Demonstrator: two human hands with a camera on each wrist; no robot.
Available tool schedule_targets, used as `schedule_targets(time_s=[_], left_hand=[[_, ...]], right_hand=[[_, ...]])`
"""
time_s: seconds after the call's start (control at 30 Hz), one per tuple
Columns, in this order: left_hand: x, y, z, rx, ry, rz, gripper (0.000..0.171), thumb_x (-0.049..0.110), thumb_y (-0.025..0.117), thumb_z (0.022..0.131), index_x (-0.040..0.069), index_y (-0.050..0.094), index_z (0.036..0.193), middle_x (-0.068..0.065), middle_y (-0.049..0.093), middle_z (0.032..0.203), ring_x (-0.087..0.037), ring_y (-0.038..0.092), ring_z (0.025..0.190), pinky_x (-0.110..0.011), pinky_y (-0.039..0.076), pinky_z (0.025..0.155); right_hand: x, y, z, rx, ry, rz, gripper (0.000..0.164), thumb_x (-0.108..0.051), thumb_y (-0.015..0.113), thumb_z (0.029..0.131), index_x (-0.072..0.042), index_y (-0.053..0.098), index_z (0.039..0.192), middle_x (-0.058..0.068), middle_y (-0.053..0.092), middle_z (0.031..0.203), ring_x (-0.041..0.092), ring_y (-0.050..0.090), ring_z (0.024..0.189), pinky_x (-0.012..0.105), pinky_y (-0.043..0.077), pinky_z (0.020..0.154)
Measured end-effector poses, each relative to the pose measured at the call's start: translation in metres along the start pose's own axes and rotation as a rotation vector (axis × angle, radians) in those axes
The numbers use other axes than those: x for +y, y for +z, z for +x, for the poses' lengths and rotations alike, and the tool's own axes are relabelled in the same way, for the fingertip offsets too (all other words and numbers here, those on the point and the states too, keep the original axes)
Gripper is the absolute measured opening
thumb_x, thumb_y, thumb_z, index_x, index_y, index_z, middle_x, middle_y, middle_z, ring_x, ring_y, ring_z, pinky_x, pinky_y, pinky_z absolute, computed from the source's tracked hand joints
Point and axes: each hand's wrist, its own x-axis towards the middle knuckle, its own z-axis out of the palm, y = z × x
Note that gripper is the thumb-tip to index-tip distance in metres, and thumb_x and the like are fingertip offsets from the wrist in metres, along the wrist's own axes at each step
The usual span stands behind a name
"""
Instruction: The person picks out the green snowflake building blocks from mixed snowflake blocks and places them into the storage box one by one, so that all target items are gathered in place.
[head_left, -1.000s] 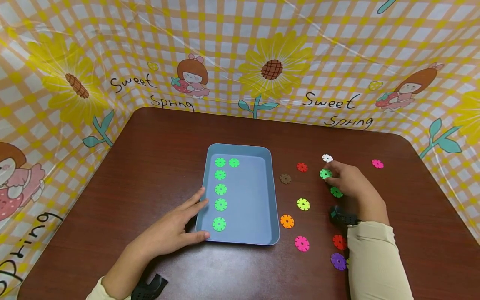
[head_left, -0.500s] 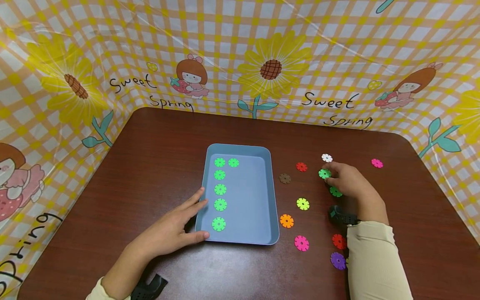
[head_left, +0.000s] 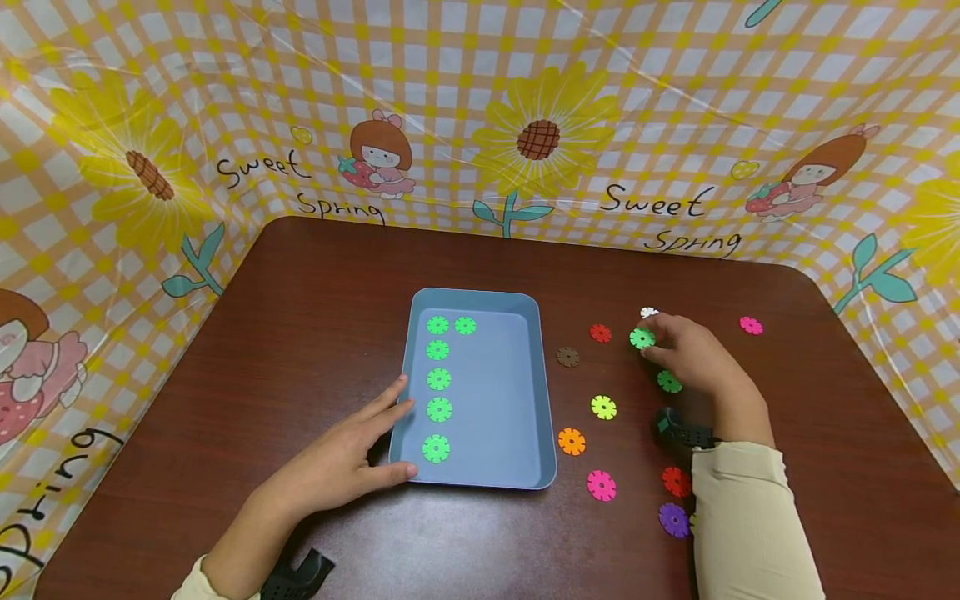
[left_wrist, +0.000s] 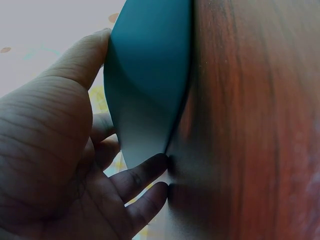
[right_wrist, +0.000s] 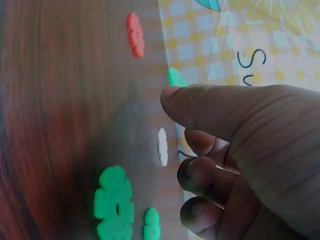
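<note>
My right hand (head_left: 696, 357) pinches a green notched plastic disc (head_left: 642, 338) between thumb and fingertips, over the table right of the tray. In the right wrist view only a sliver of this disc (right_wrist: 175, 76) shows past the thumb. A white disc (head_left: 648, 312) lies just beyond the fingers, partly covered by them. Another green disc (head_left: 670, 382) is on the table under the hand. My left hand (head_left: 341, 454) rests with spread fingers at the near left side of the blue-grey tray (head_left: 498, 400); its thumb touches the rim (left_wrist: 111, 45).
Inside the tray, several green discs (head_left: 438, 379) form a left column, with one more beside the top one. Red (head_left: 600, 333), brown (head_left: 567, 357), yellow (head_left: 603, 407), orange (head_left: 572, 442), pink (head_left: 601, 485) and purple (head_left: 674, 520) discs lie on the brown table (head_left: 315, 292). A checked cloth (head_left: 450, 75) hangs behind.
My right hand has shifted slightly left and away from me, carrying the green disc with it, and now partly covers the white disc. The left hand stays at the tray.
</note>
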Motion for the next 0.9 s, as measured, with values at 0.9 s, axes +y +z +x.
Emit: schedule_targets(time_s=[0.9], left_hand=[[-0.002, 0.001, 0.0, 0.006, 0.011, -0.002, 0.085, 0.057, 0.067, 0.089, 0.015, 0.035, 0.155, 0.011, 0.008, 0.165, -0.018, 0.023, 0.147, -0.051, 0.031, 0.111]], right_hand=[[-0.056, 0.009, 0.008, 0.037, -0.164, -0.017, 0.029, -0.003, 0.067, 0.092, -0.001, 0.062, 0.12, 0.013, 0.061, 0.097, 0.029, 0.055, 0.089, 0.044, 0.047, 0.074]])
